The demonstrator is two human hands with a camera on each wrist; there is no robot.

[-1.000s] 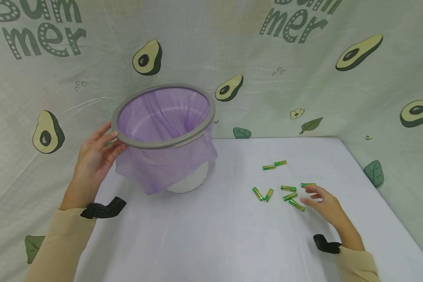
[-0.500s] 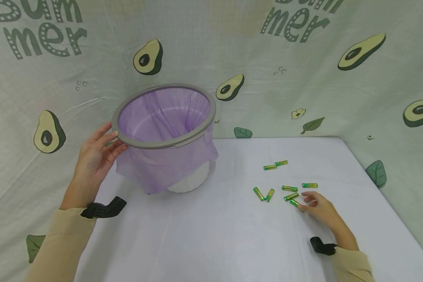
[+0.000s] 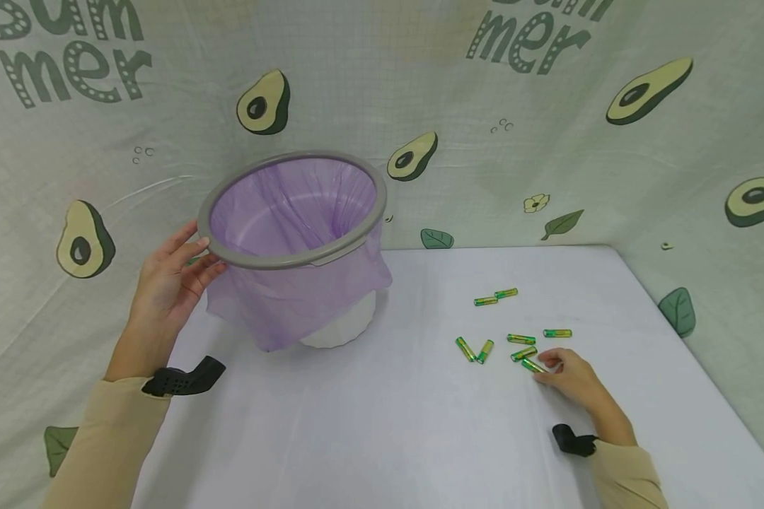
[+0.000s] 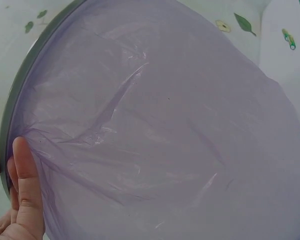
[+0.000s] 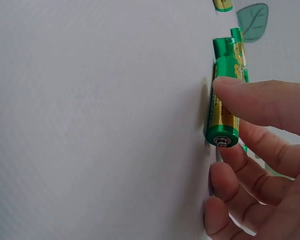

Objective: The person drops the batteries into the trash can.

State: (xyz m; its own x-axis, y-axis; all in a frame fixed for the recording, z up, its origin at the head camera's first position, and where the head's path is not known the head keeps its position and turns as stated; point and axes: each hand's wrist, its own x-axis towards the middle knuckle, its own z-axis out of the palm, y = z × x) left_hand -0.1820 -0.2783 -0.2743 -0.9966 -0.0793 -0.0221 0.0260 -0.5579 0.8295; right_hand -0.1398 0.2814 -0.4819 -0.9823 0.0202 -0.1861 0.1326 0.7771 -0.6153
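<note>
Furthest to the left, behind the left hand [image 3: 165, 290], I have the wall cloth [image 3: 25, 304] with its avocado prints, and a beige sleeve [image 3: 105, 445] running up to that hand, a black mount [image 3: 184, 379] at the wrist. The left hand grips the bin [image 3: 345, 326] by the left side of its grey rim [image 3: 264, 262]. My left wrist view shows fingers lying along the purple bag [image 3: 293, 304] just under the rim, creases fanning out from their tips, and another fingertip on the far side of the rim. The bin spreads away to the right of that grip, the bag lining it and hanging down outside.

Further right, on the white table [image 3: 369, 431], I count eight batteries. Left of the right hand [image 3: 574, 382] two of them, one [image 3: 465, 349] and its neighbour [image 3: 485, 351], make a V. Beyond those, farther from that hand, one [image 3: 486, 301] lies end to end with another [image 3: 506, 293]. Just left of its fingertips are one [image 3: 521, 339] and a slanted one [image 3: 524, 354]. The right hand itself pinches a battery [image 5: 221, 116] lengthwise, thumb across the near side and fingers behind; I cannot tell whether it touches the table. One more [image 3: 557, 333] lies just beyond those fingers. Right of the grip, a leaf print [image 3: 678, 312] shows on the cloth.
</note>
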